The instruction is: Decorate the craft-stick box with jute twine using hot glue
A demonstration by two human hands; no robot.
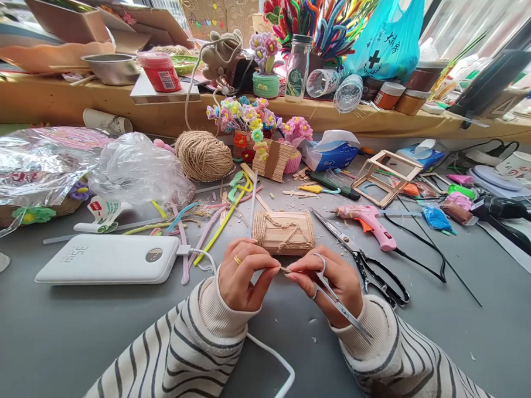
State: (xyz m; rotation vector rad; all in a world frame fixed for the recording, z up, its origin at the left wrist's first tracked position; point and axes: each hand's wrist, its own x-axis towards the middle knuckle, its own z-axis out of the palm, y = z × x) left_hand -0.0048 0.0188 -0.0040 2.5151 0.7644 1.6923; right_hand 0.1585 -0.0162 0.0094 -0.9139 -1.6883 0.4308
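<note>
My left hand [243, 274] and my right hand [332, 282] meet at the fingertips over the grey table, pinching a short bit of jute twine [284, 270] between them. The right hand also carries small silver scissors [332, 293], a finger through one ring, blades pointing back toward my sleeve. Just beyond the fingers lies a small craft-stick piece wrapped in twine [284, 231]. A ball of jute twine [203, 156] sits further back on the left.
Black-handled scissors [368, 265] and a pink glue gun [370, 222] lie to the right. A white power bank [108, 259] with its cable lies left. Pipe cleaners [216, 220], plastic bags [135, 167], a tissue pack [331, 152], a wooden frame [387, 176] and a cluttered shelf [269, 108] fill the back.
</note>
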